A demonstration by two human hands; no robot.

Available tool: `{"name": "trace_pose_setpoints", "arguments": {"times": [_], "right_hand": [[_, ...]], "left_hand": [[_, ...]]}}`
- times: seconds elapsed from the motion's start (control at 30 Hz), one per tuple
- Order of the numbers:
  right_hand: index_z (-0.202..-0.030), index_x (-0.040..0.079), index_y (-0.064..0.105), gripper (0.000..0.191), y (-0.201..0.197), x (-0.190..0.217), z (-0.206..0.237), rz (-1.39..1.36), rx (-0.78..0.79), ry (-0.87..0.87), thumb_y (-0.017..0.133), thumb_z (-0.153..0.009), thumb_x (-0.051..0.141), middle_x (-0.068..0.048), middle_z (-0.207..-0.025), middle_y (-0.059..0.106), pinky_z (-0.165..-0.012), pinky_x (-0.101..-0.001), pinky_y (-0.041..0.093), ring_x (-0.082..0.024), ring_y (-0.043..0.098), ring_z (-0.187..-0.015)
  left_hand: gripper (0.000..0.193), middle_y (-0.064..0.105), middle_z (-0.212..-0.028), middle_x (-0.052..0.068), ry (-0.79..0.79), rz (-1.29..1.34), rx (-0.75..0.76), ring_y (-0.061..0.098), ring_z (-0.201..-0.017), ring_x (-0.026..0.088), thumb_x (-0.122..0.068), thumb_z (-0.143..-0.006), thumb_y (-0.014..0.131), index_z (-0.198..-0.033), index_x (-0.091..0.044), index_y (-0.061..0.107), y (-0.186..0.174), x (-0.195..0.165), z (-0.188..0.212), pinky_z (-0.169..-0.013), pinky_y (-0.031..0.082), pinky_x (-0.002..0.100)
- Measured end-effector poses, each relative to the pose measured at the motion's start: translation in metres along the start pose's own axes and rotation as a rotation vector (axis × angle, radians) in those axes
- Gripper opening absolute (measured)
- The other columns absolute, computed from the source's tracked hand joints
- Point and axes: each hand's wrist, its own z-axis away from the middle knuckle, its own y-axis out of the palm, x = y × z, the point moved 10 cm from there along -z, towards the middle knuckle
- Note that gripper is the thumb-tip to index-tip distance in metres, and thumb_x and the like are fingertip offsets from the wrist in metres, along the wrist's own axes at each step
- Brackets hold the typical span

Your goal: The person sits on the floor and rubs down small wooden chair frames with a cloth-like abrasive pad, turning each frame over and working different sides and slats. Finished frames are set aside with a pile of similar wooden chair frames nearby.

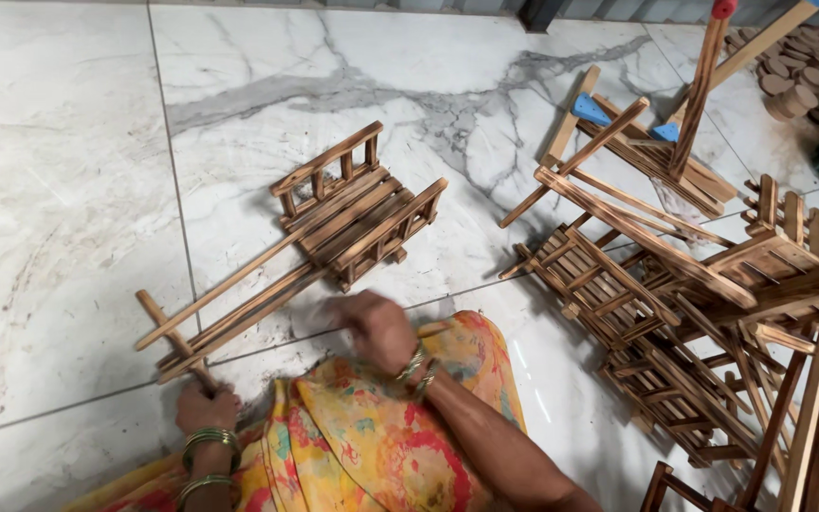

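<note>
Both hands at one wooden cart (pixel 334 228) — left hand (pixel 206 410) grips its handle.

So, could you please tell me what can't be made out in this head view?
- Right hand: motion-blurred, so its fingers and any grip are unreadable.
- Left hand: its fingers curl under the crossbar handle of the scorched-brown slatted wooden toy cart, hiding the contact.
- Heap of similar wooden carts: cut off by the right and bottom edges.
- Pile of round wooden discs: too small to count.
</note>
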Motion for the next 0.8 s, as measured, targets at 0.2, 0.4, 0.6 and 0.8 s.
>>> {"name": "trace_pose_setpoints", "arguments": {"times": [0.2, 0.4, 0.6, 0.8], "right_hand": [[-0.122, 0.001, 0.065, 0.025, -0.122, -0.168, 0.027, -0.205, -0.66, 0.839, 0.06, -0.098, 0.009, -0.012, -0.096, 0.074, -0.06, -0.0333, 0.065, -0.019, 0.072, -0.076], [-0.127, 0.006, 0.063, 0.034, -0.071, -0.231, 0.061, -0.453, -0.671, 1.097, 0.063, -0.093, 0.007, -0.013, -0.106, 0.069, -0.057, -0.0404, 0.068, -0.025, 0.074, -0.08], [-0.123, 0.001, 0.06, 0.033, -0.022, -0.275, 0.128, -0.349, -0.902, 1.355, 0.064, -0.097, 0.021, -0.022, -0.105, 0.07, -0.06, -0.0407, 0.061, -0.033, 0.072, -0.085], [-0.122, -0.001, 0.062, 0.038, 0.062, -0.243, 0.14, -0.344, -0.77, 1.319, 0.066, -0.088, 0.014, -0.023, -0.102, 0.072, -0.075, -0.0436, 0.058, -0.029, 0.067, -0.086]], "left_hand": [[0.028, 0.075, -0.089, 0.017, 0.093, -0.234, -0.206, 0.075, -0.079, 0.034, -0.016, -0.083, 0.078, -0.108, -0.003, 0.075, -0.084, -0.013, -0.063, -0.078, 0.059, 0.045], [0.087, 0.056, -0.139, 0.029, 0.353, -0.737, -0.402, 0.05, -0.14, 0.043, -0.049, -0.085, 0.088, -0.133, 0.016, 0.054, -0.101, -0.092, -0.038, -0.114, 0.04, 0.053], [0.091, 0.046, -0.15, 0.022, 1.059, -0.531, 0.091, 0.042, -0.141, 0.035, -0.051, -0.073, 0.082, -0.143, -0.004, 0.049, 0.03, -0.262, 0.088, -0.119, 0.028, 0.055], [0.036, 0.074, -0.1, 0.017, 1.075, -0.719, 0.223, 0.073, -0.094, 0.034, -0.042, -0.103, 0.064, -0.114, -0.007, 0.067, 0.09, -0.303, 0.109, -0.081, 0.057, 0.048]]}}
